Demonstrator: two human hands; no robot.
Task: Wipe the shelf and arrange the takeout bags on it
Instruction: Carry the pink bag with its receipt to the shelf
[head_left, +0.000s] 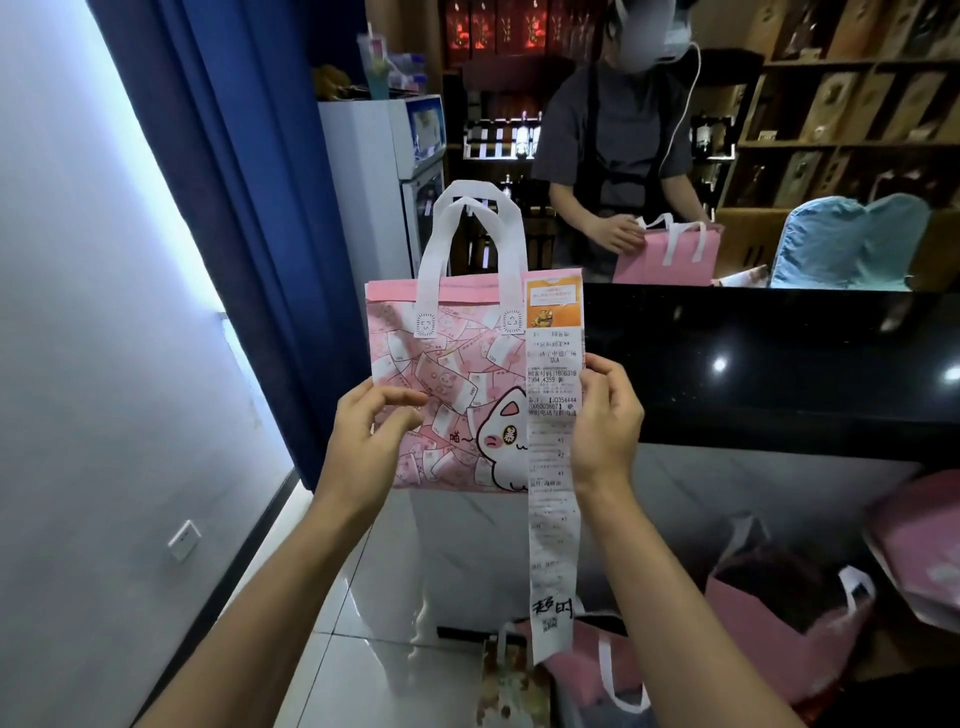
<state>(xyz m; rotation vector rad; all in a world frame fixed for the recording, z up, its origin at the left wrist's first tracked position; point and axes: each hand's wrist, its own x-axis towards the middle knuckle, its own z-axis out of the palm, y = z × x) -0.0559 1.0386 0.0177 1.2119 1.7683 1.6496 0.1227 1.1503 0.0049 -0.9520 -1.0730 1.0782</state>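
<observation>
Nearest, at the bottom edge, more pink bags (779, 618) lie in a loose pile at the lower right, cut off by the frame and partly blurred; how many there are cannot be told. White handles stick out of the pile.

Above them, two bare forearms reach up to a pink bag (457, 395) held upright in the air in front of the black counter (779, 364). The left hand (371, 431) pinches the bag's left edge between thumb and curled fingers. The right hand (605, 421) grips the right edge, fingers curled round it and partly hidden behind the receipt (553, 467). The receipt is fixed at the bag's top right corner and hangs down well past the bag's bottom, its lower end overlapping the pile. Its print is too small to read; a handwritten mark sits near the bottom. The bag shows banknotes and a white cat, whose right half the receipt covers. Its two white handles (470, 234) stand upright.

The glossy counter runs right from the bag, its far end cut off. Beyond it, another person (623, 135) in a grey shirt holds a second pink bag (667, 254) with both hands. A light blue cloth thing (852, 244) sits to the right; what it is cannot be told. Behind are dim wooden shelves (841, 104), and left, a white fridge (384, 171) beside a blue curtain (234, 208).
</observation>
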